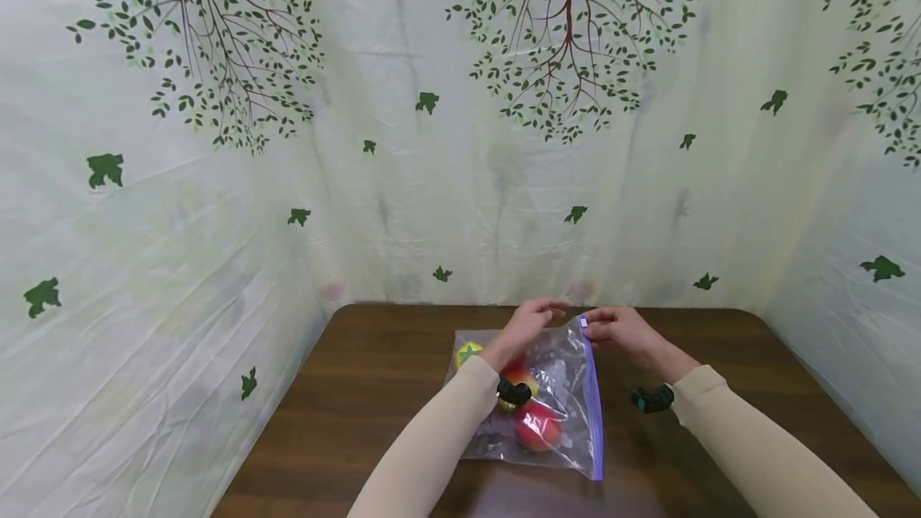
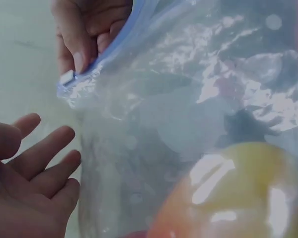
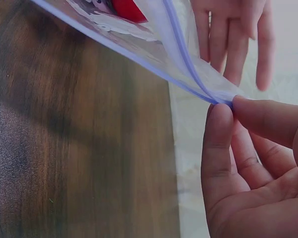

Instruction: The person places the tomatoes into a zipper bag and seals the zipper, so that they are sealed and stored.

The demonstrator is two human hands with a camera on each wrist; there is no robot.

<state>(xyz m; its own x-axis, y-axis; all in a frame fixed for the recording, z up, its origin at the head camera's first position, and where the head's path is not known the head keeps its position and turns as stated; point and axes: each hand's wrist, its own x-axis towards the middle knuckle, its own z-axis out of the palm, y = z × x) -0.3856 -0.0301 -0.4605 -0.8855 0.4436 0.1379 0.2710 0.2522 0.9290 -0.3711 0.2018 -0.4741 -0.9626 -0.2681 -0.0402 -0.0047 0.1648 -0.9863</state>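
Observation:
A clear zip bag (image 1: 568, 438) with a purple-blue zip edge lies on the table, its zip side to the right. Inside are red and yellow round fruits, among them a red one (image 1: 537, 426) and a yellow one with a green star-shaped top (image 1: 468, 353). My right hand (image 1: 624, 336) pinches the far corner of the zip edge between thumb and finger, by the white slider (image 2: 67, 77). The zip edge stands parted in the right wrist view. My left hand (image 2: 37, 176) hovers beside the bag's far side, fingers spread and loosely bent, holding nothing.
The brown wooden table (image 1: 388, 390) has rounded far corners. Behind it and at both sides hangs a pale curtain (image 1: 504, 182) with printed trees and leaves. A dark band (image 1: 652, 398) sits at the right wrist, another (image 1: 514, 392) at the left.

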